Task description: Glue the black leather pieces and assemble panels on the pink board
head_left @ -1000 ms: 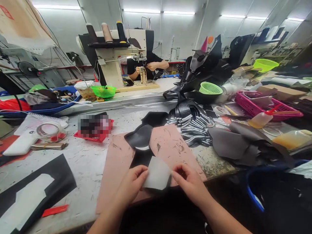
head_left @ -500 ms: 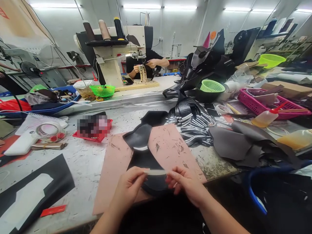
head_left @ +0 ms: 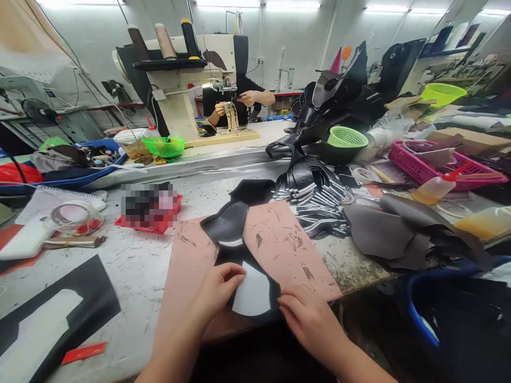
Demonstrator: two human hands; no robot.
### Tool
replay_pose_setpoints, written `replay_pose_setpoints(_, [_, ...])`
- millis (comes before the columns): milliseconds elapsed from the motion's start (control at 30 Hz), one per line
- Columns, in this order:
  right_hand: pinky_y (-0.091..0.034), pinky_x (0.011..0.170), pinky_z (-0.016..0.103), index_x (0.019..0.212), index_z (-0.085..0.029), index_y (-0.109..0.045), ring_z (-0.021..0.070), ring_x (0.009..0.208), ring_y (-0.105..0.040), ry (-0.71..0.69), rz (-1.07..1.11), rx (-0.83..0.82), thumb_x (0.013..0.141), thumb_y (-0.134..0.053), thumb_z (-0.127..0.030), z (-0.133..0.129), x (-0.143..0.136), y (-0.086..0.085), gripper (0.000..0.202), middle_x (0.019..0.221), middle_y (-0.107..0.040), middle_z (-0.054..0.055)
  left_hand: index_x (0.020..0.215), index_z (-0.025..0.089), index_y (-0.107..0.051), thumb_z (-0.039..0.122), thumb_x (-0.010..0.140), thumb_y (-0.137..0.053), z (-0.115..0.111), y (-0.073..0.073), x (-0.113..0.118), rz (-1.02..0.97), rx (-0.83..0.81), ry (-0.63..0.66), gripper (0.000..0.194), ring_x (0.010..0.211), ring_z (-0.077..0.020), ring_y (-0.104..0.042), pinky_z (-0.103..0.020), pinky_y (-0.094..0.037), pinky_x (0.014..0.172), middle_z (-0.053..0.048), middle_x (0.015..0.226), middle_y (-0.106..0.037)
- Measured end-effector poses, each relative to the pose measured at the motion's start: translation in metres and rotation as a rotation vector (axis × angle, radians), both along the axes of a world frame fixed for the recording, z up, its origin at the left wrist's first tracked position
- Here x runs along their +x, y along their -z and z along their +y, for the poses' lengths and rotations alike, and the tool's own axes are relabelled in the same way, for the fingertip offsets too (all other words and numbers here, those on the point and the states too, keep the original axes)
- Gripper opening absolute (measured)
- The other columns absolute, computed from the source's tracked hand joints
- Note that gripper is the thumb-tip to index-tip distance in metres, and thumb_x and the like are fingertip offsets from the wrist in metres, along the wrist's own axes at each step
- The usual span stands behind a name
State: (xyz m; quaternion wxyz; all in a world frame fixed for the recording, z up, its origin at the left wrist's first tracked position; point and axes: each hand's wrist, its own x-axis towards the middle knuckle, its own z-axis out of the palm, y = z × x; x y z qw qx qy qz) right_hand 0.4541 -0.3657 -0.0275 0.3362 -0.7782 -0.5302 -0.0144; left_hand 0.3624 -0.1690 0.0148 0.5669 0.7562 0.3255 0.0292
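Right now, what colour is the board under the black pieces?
Pink with dark smudges, clearest in the head view.

Can't ID contents of red basket [head_left: 174, 217] — pixelated. Can't see person's [head_left: 261, 97] head behind sewing machine [head_left: 171, 85], nor all of black piece [head_left: 274, 291] under white piece [head_left: 252, 292]. Cut off: blue tub [head_left: 412, 308] at R edge, black sheet [head_left: 96, 287] at L.
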Motion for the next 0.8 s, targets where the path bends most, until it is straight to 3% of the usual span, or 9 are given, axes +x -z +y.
replay_pose_setpoints(267, [-0.045, 0.070, 0.031, 0.089, -0.022, -0.062, 0.0178, 0.079, -0.056, 0.045, -0.019, 0.068, 0.084, -0.048, -0.015, -0.002, -0.001, 0.006, 0.017, 0.085, -0.062, 0.005, 0.070, 0.018, -0.066, 0.033, 0.063, -0.055, 0.005, 0.012, 0.018, 0.030, 0.042, 0.168, 0.020, 0.072, -0.0181, -0.058, -0.027, -0.046, 0.067, -0.002, 0.073, -0.066])
replay_pose_setpoints(400, [-0.045, 0.070, 0.031, 0.088, -0.021, -0.063, 0.0180, 0.079, -0.055, 0.046, -0.002, 0.093, 0.083, -0.049, -0.013, -0.002, -0.001, 0.008, 0.016, 0.084, -0.062, 0.005, 0.069, 0.018, -0.066, 0.035, 0.062, -0.055, 0.006, 0.013, 0.019, 0.016, 0.030, 0.167, 0.021, 0.071, -0.0175, -0.057, -0.026, -0.045, 0.066, -0.001, 0.072, -0.065])
replay_pose_setpoints(633, [-0.045, 0.069, 0.031, 0.086, -0.021, -0.064, 0.0179, 0.078, -0.055, 0.054, -0.002, 0.090, 0.084, -0.049, -0.015, -0.003, 0.000, 0.006, 0.016, 0.083, -0.061, 0.005, 0.072, 0.017, -0.065, 0.039, 0.058, -0.058, 0.008, 0.003, 0.018, 0.045, -0.082, 0.104, 0.028, 0.063, -0.0143, -0.053, -0.023, -0.041, 0.055, -0.001, 0.067, -0.062])
replay_pose_setpoints(800, [-0.044, 0.070, 0.031, 0.087, -0.022, -0.064, 0.0177, 0.079, -0.054, 0.056, -0.002, 0.071, 0.084, -0.049, -0.016, -0.003, 0.000, 0.007, 0.017, 0.084, -0.061, 0.005, 0.071, 0.017, -0.066, 0.037, 0.060, -0.057, 0.005, 0.009, 0.021, 0.028, -0.032, 0.143, 0.025, 0.067, -0.0155, -0.055, -0.024, -0.043, 0.061, -0.001, 0.070, -0.064])
